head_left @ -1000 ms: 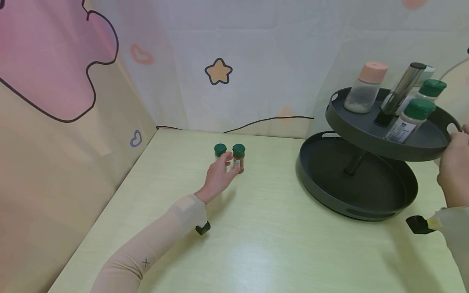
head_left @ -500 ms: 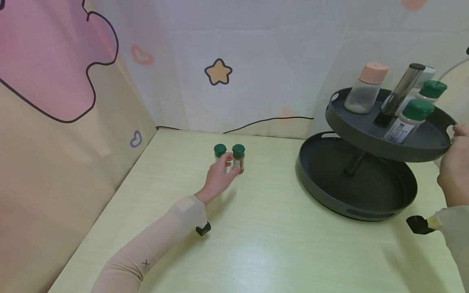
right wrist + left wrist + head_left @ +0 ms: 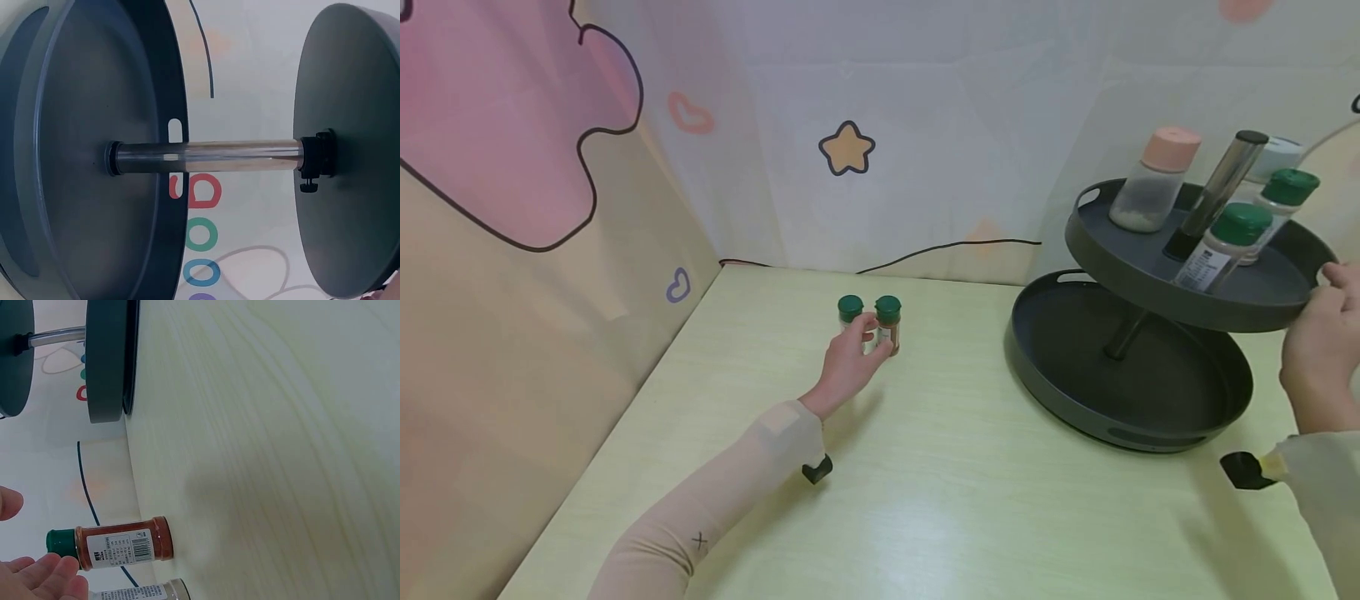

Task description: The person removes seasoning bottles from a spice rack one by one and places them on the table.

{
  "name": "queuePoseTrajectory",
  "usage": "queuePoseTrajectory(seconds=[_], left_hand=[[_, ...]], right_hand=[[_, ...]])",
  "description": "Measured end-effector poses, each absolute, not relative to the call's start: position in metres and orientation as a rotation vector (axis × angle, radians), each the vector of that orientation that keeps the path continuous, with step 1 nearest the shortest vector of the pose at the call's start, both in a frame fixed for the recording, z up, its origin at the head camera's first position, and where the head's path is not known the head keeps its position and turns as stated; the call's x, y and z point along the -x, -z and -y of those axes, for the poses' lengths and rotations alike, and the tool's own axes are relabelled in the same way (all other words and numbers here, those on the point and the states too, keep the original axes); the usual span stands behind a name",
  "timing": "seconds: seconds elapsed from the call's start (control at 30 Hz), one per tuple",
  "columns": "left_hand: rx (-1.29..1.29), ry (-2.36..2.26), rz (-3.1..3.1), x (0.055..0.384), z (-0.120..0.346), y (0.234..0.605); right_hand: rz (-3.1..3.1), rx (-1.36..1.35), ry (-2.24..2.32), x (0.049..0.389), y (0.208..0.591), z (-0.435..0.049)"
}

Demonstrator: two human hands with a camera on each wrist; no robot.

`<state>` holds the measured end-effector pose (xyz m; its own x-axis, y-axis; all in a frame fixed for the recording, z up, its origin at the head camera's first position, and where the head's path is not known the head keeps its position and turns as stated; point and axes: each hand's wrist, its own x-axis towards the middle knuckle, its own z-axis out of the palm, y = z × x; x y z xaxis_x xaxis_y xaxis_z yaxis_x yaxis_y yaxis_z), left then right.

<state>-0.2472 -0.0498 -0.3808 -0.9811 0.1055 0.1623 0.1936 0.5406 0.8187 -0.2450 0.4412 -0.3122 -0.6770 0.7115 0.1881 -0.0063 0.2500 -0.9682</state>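
My left hand is held by two small spice jars on the table, thumb apart from the fingers. The right-hand spice jar has a green lid and reddish-brown contents; in the left wrist view my fingers lie beside its lid. The other spice jar is partly hidden behind the hand. My right hand grips the rim of the upper tier of a dark two-tier rotating tray. On that tier stand green-capped jars and a pink-capped bottle around the metal post.
The lower tier sits on the pale wood table, its inside bare apart from the post. A white-capped container stands at the back of the upper tier. A printed cloth hangs behind.
The upper tier has turned slightly: its front green-capped jar has shifted left and the pink-capped bottle a little right. My right hand has moved left with the rim. The left hand has stayed put.
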Motion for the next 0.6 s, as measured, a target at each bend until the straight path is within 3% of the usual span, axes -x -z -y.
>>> queuePoseTrajectory(seconds=[0.2, 0.6], left_hand=[[0.258, 1.447, 2.671, 0.247, 0.05, 0.381], [0.245, 1.452, 2.684, 0.247, 0.05, 0.381]], right_hand=[[1.985, 0.694, -1.396, 0.206, 0.273, -0.379], [2.038, 0.677, -1.294, 0.199, 0.269, -0.368]])
